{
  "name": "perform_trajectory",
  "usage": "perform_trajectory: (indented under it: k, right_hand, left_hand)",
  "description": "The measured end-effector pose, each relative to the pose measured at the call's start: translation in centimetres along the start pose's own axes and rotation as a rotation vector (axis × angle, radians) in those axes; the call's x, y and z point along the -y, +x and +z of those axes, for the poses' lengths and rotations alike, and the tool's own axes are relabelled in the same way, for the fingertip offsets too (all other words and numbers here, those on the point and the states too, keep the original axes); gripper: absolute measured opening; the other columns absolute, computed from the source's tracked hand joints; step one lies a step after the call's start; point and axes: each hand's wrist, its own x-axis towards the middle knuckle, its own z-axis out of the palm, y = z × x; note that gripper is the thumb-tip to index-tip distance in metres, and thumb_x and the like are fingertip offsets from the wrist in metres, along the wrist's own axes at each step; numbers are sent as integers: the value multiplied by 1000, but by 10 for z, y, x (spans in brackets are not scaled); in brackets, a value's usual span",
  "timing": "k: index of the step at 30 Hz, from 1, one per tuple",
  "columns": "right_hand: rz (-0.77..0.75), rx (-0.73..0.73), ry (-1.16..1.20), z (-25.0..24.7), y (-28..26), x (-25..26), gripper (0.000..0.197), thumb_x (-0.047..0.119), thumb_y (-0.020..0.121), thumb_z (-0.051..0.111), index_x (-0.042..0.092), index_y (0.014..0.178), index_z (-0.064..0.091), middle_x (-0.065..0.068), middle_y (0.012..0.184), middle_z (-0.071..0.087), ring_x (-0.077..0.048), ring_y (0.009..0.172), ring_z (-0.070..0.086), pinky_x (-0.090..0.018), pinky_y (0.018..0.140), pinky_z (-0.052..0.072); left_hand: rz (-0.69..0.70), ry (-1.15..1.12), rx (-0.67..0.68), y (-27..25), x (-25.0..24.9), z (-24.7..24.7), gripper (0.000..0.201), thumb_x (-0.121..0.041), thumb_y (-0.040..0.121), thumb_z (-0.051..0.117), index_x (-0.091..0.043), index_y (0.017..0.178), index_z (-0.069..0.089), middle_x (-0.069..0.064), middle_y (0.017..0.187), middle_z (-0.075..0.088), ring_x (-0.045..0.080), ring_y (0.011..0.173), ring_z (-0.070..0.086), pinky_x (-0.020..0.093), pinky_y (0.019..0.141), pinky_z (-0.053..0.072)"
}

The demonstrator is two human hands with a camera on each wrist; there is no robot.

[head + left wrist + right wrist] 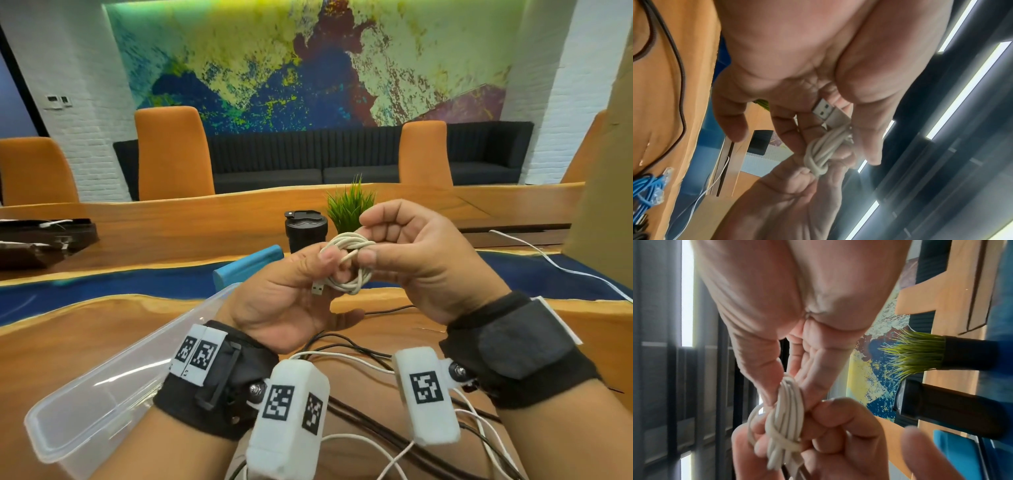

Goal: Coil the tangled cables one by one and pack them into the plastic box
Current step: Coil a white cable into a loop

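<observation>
A white USB cable [347, 260] is wound into a small coil with a wrap round its middle, held up above the table between both hands. My left hand [301, 291] pinches the coil from the left with thumb and fingers; the metal USB plug [318, 288] sticks out below. My right hand [394, 253] pinches the coil's right side, its other fingers curled. The left wrist view shows the plug [823, 112] and the knotted coil [822, 155]; the right wrist view shows the coil's strands [785, 423] between both hands. The clear plastic box [102, 387] lies on the table at lower left, with nothing seen inside.
Loose black and white cables [359, 353] lie tangled on the wooden table under my wrists. The box's blue lid [246, 265], a black tumbler [306, 229] and a small green plant [349, 205] stand behind my hands. A white cable [561, 263] runs at right. Blue cables [647, 188] lie nearby.
</observation>
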Motion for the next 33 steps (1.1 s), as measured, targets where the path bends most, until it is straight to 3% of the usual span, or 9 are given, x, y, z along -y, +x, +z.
perform_trajectory:
  k: [6, 9, 12, 18, 21, 25, 27, 30, 33]
  right_hand:
    - [-53, -51, -104, -8, 3, -6, 37, -2, 69, 74, 3, 103, 61, -15, 90, 68, -26, 81, 68, -41, 69, 60]
    - [-266, -36, -353, -8, 4, -7, 24, -12, 81, 68, -1, 102, 65, -21, 99, 67, -28, 90, 68, -39, 76, 60]
    - [-513, 26, -706, -5, 5, -10, 18, -2, 84, 66, 6, 99, 72, -9, 100, 66, -21, 97, 64, -34, 81, 56]
    - [-529, -26, -914, -11, 9, -11, 11, 4, 84, 70, 11, 92, 73, -2, 98, 63, -12, 94, 60, -27, 80, 52]
    - [-438, 3, -906, -12, 8, -9, 9, 7, 84, 72, 13, 89, 71, 1, 98, 62, -13, 95, 59, -29, 83, 50]
    - [-216, 85, -1027, -7, 4, -1, 6, 19, 87, 71, 23, 84, 68, 10, 107, 59, -6, 101, 55, -26, 88, 45]
    - [-137, 92, -1012, -4, 2, 3, 8, 22, 89, 68, 20, 82, 69, 9, 110, 59, -6, 101, 57, -29, 89, 48]
    - [-146, 20, -870, 2, 0, 7, 12, 21, 93, 63, 13, 87, 68, -3, 99, 64, -19, 86, 64, -39, 72, 59]
    - [-242, -8, -955, 7, -1, 6, 13, 27, 94, 59, 17, 88, 66, 0, 82, 65, -16, 75, 63, -42, 66, 56]
  left_hand:
    - [-66, -107, -97, 7, 5, 4, 29, -34, 75, 82, -23, 99, 69, -8, 82, 62, 12, 93, 57, 55, 96, 40]
    - [-63, -140, -189, 8, 5, 11, 12, -29, 80, 73, -22, 89, 68, -7, 79, 58, 13, 94, 55, 52, 90, 44]
    - [-33, -123, -260, 6, 2, 16, 7, -29, 84, 67, -21, 84, 66, -6, 78, 57, 13, 92, 57, 50, 88, 44]
    - [72, 437, -300, 0, -8, 12, 16, -34, 91, 62, -22, 96, 71, -2, 90, 69, 11, 89, 60, 42, 90, 40]
    - [172, 791, -316, -5, -14, 6, 19, -33, 93, 63, -20, 106, 71, 1, 97, 73, 17, 89, 64, 32, 81, 48]
    - [386, 1312, -420, -6, -15, 1, 9, -25, 97, 63, -26, 100, 71, -4, 85, 68, 15, 81, 60, 37, 74, 51]
    - [443, 1420, -451, -5, -15, 0, 11, -25, 97, 62, -26, 105, 70, -6, 90, 67, 13, 86, 60, 41, 78, 51]
    - [438, 1475, -483, -6, -17, 4, 24, -29, 96, 62, -30, 120, 60, -9, 99, 67, 12, 91, 62, 40, 79, 53]
    - [388, 1562, -457, -8, -16, 11, 18, -30, 96, 61, -33, 114, 59, -13, 92, 66, 7, 84, 60, 38, 73, 52]
